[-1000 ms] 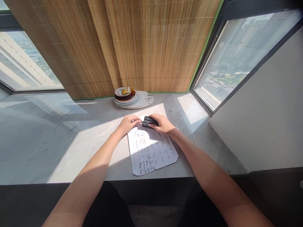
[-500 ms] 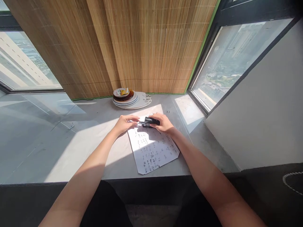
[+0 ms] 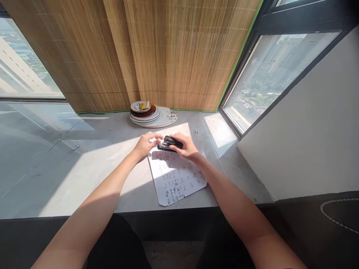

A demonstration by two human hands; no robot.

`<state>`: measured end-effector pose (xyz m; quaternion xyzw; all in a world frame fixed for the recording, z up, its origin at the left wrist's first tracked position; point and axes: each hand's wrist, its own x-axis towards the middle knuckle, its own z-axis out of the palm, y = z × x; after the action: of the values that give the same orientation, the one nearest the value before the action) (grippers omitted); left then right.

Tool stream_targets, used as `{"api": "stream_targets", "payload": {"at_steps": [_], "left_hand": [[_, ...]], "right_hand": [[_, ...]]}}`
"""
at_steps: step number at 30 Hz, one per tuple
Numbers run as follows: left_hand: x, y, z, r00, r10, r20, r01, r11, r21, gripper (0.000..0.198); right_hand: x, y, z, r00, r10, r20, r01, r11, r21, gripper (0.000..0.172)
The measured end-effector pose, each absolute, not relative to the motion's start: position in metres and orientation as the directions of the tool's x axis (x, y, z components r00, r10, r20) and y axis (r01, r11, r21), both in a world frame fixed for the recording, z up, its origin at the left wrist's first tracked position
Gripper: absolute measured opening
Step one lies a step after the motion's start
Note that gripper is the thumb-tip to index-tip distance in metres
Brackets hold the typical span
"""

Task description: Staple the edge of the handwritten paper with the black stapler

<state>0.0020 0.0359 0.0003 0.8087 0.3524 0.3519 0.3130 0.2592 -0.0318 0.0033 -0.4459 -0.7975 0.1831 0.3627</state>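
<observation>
White sheets of paper (image 3: 175, 175) covered in handwriting lie on the grey sill. At their far edge sits a black stapler (image 3: 169, 143), its jaws over the top of the sheets. My right hand (image 3: 186, 146) is closed around the stapler from the right. My left hand (image 3: 146, 144) rests on the top left corner of the paper, fingers curled and pressing down, fingertips close to the stapler's nose.
A stack of plates (image 3: 146, 114) on a large white platter (image 3: 166, 118) stands behind the paper, against a bamboo blind (image 3: 168, 56). Windows flank both sides. A white wall (image 3: 308, 130) rises at right. The grey sill (image 3: 84, 164) ends at a dark front edge.
The stapler and my right hand have shifted a little leftward along the paper's top edge, towards my left hand. The view has panned slightly.
</observation>
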Motion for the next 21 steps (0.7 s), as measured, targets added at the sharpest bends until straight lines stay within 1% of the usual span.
{"api": "stream_targets", "payload": {"at_steps": [2,5,7,9,11,14,18,21], "left_hand": [[0.002,0.040,-0.004,0.508,0.792,0.339,0.451,-0.579,0.679,0.032],[0.002,0.044,-0.011,0.556,0.780,0.288,0.556,-0.606,0.569,0.024],[0.000,0.046,-0.012,0.581,0.774,0.253,0.577,-0.611,0.543,0.021],[-0.002,0.046,-0.010,0.595,0.771,0.228,0.593,-0.612,0.523,0.022],[-0.002,0.042,-0.007,0.618,0.753,0.227,0.608,-0.640,0.469,0.026],[0.005,0.030,-0.004,0.678,0.697,0.234,0.598,-0.708,0.375,0.037],[0.019,0.012,-0.001,0.772,0.621,0.135,0.551,-0.760,0.346,0.051],[0.024,0.006,0.002,0.798,0.597,0.083,0.545,-0.774,0.323,0.054]], "right_hand": [[0.270,-0.028,0.004,-0.264,0.862,0.432,0.654,0.489,-0.576,0.039],[0.294,-0.021,0.003,-0.068,0.875,0.480,0.785,0.344,-0.516,0.042],[0.311,-0.017,0.001,0.041,0.871,0.490,0.837,0.237,-0.493,0.043],[0.325,-0.014,-0.002,0.077,0.884,0.460,0.863,0.172,-0.475,0.043],[0.333,-0.013,-0.004,0.057,0.910,0.410,0.877,0.150,-0.456,0.042],[0.332,-0.013,-0.005,-0.022,0.936,0.351,0.882,0.184,-0.435,0.041],[0.322,-0.016,-0.001,-0.140,0.937,0.320,0.870,0.271,-0.412,0.042],[0.315,-0.019,0.003,-0.196,0.929,0.313,0.853,0.319,-0.412,0.042]]}}
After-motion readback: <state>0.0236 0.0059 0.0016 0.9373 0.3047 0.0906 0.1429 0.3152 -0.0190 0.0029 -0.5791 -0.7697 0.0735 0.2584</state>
